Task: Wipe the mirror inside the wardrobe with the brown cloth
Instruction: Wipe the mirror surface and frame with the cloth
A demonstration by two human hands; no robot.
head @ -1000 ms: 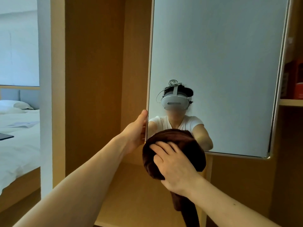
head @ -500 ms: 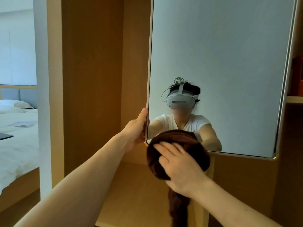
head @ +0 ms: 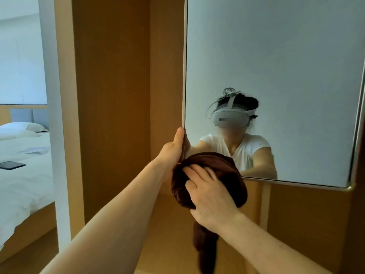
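Your right hand [head: 211,196] presses the brown cloth [head: 209,161] flat-fingered on the mirror [head: 276,66] at its lower-left corner, the tall glass stretching toward 1 o'clock, while your left hand [head: 173,149] grips its left edge.

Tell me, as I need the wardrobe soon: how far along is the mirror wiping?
Done: unclear; the mirror shows no streaks or wet marks telling wiped glass from unwiped. In hand: the left hand grips the mirror's left edge while the right hand presses the bunched brown cloth on its lower left corner. Left: possibly the glass above and to the right.
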